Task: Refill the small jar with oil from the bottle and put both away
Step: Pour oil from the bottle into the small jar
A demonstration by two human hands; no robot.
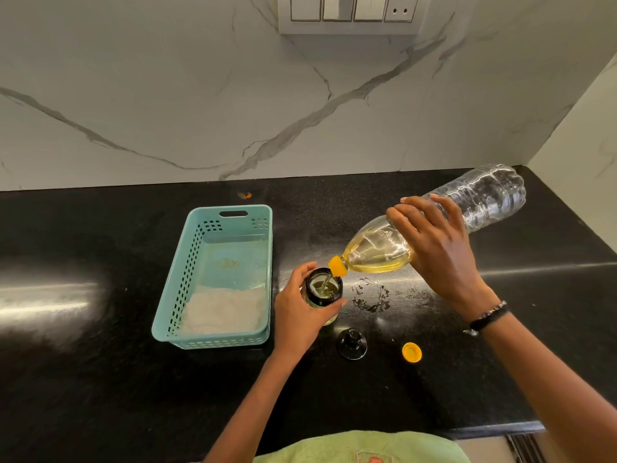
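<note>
Left hand [300, 312] grips jar [324, 290]; my right hand [437, 245] holds bottle [434, 222], tipped above the jar. Overtilt risks overflow.

Looked like a home kitchen: polished black stone counter [100, 379] run up against a white marble-veined backsplash [167, 95], with a switch and socket panel [350, 11] set into the wall above; teal plastic basket [187, 262] and a bottle [434, 225] of yellow cooking oil out on the counter
</note>
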